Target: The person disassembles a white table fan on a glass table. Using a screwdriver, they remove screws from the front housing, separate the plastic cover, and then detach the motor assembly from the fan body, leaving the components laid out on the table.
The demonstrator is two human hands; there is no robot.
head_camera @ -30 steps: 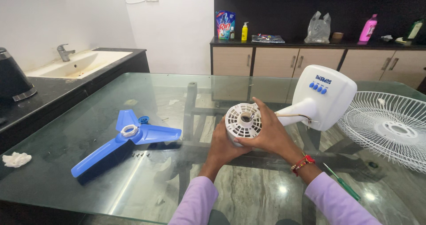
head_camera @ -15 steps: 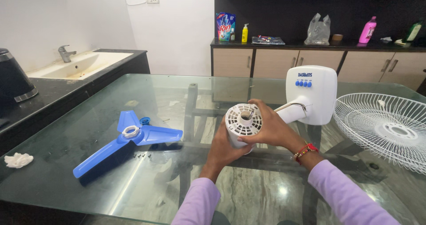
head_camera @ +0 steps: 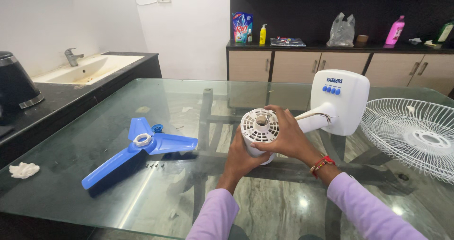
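Both hands grip the white vented motor housing (head_camera: 259, 126) of a fan, held above the glass bench (head_camera: 142, 183) just left of the white fan base (head_camera: 340, 102): the left hand (head_camera: 242, 157) is cupped closed under it, and the right hand (head_camera: 288, 136) is wrapped over its side, fingertips at the central opening. To my eye, the left hand should support it firmly while the right works, sparing the thin wire (head_camera: 314, 115) toward the fan base. The blue fan blade (head_camera: 142, 150) lies well left of the fan base.
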